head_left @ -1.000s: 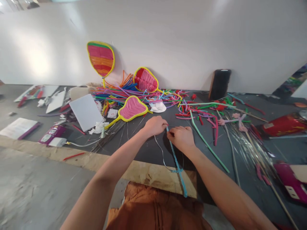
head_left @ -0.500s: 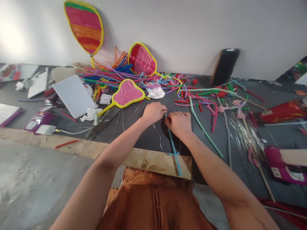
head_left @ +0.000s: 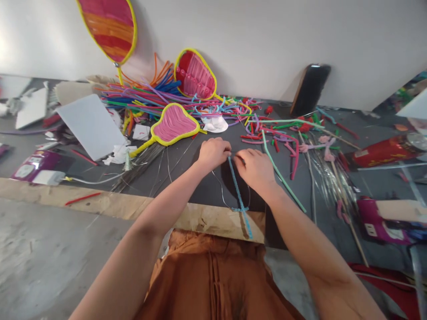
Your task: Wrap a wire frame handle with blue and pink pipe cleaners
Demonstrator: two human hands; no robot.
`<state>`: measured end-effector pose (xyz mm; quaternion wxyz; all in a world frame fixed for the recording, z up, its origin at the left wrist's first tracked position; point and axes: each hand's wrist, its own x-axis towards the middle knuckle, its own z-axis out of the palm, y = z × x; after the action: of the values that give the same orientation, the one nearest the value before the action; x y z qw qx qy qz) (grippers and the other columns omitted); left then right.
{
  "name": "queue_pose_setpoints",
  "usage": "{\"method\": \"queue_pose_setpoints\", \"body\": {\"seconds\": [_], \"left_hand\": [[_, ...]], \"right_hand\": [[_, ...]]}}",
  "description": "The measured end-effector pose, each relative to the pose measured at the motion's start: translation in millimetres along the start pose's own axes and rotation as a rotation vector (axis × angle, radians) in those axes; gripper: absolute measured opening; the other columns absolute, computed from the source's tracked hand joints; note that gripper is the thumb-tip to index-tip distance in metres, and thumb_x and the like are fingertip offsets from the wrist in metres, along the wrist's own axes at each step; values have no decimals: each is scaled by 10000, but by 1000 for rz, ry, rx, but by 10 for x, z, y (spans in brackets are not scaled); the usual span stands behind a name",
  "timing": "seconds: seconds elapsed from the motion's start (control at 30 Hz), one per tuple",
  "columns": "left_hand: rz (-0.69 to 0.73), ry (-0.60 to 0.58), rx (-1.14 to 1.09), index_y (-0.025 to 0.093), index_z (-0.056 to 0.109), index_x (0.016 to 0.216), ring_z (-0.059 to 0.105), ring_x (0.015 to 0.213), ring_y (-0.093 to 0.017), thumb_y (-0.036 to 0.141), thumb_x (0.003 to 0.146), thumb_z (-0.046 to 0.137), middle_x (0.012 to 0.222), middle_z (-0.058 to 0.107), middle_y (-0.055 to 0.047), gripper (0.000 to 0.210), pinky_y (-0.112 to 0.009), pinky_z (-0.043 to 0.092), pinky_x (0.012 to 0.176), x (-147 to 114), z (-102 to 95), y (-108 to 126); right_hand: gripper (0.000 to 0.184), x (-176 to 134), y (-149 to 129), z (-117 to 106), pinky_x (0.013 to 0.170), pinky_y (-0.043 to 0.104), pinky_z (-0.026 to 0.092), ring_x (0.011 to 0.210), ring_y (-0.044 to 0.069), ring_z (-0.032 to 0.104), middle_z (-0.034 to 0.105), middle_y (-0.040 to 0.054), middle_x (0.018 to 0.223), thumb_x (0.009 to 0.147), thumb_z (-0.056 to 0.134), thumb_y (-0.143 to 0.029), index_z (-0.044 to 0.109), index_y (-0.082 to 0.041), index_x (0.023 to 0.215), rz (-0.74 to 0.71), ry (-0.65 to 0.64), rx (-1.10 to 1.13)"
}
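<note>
Fingers closed, my left hand (head_left: 214, 153) pinches the upper end of a light blue pipe cleaner (head_left: 237, 189). The pipe cleaner slants down toward me, its lower end over the table's front edge. A short blue crosspiece (head_left: 240, 209) crosses it low down. From there a thin wire (head_left: 222, 193) curves up on both sides toward my hands. My right hand (head_left: 255, 169) is just to the right, fingertips together at what looks like the thin wire between the hands; its exact hold is partly hidden. A pink, yellow-rimmed fan shape (head_left: 175, 125) lies beyond my left hand.
Pipe cleaners (head_left: 140, 100) in many colours are heaped at the back. Two more yellow-rimmed shapes, one striped (head_left: 111, 31), one beaded (head_left: 196, 75), lean on the wall. A phone (head_left: 310, 89) stands propped up. A red can (head_left: 387, 151) lies right; cut pieces and wires surround my hands.
My right hand has drawn a little to the right, away from my left hand, which still pinches the blue pipe cleaner. The view has shifted slightly.
</note>
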<state>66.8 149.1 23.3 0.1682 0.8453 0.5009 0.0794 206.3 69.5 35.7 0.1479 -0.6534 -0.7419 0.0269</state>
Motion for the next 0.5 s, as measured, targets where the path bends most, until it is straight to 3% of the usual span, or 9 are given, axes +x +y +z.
{"method": "queue_pose_setpoints", "body": {"seconds": [0.07, 0.17, 0.3, 0.37, 0.5], "left_hand": [[-1, -2, -11, 251, 678, 908, 547, 935, -218, 298, 807, 558, 954, 622, -43, 163, -341, 391, 802, -3, 3, -2], [-2, 7, -34, 248, 676, 902, 545, 941, -223, 289, 804, 564, 960, 619, -44, 155, -350, 387, 809, -8, 11, -7], [-1, 8, -57, 233, 672, 887, 543, 959, -233, 265, 798, 570, 959, 616, -51, 139, -373, 375, 828, -12, 9, -3], [-3, 2, -57, 232, 670, 886, 543, 960, -232, 262, 799, 569, 961, 618, -53, 137, -373, 372, 828, -15, 2, 1], [0, 14, -33, 244, 671, 890, 548, 943, -228, 269, 797, 570, 963, 626, -47, 140, -366, 377, 801, -16, 0, -1]], "right_hand": [[204, -205, 37, -223, 681, 276, 367, 821, 184, 608, 681, 46, 890, 897, 422, -259, 619, -205, 886, 10, -47, 161], [187, -709, 72, -454, 608, 253, 398, 651, 154, 603, 667, -8, 733, 881, 456, -307, 617, -238, 815, 67, -268, 332], [155, -1403, 4, -410, 654, 262, 450, 716, 166, 633, 690, 4, 822, 836, 509, -298, 635, -243, 908, 200, -469, 424], [172, -1615, -74, -314, 662, 264, 454, 733, 171, 640, 694, 18, 823, 844, 499, -307, 636, -227, 910, 247, -466, 409], [201, -1766, -221, -171, 619, 248, 431, 725, 170, 650, 698, 27, 821, 876, 459, -320, 626, -216, 838, 279, -330, 277]]}}
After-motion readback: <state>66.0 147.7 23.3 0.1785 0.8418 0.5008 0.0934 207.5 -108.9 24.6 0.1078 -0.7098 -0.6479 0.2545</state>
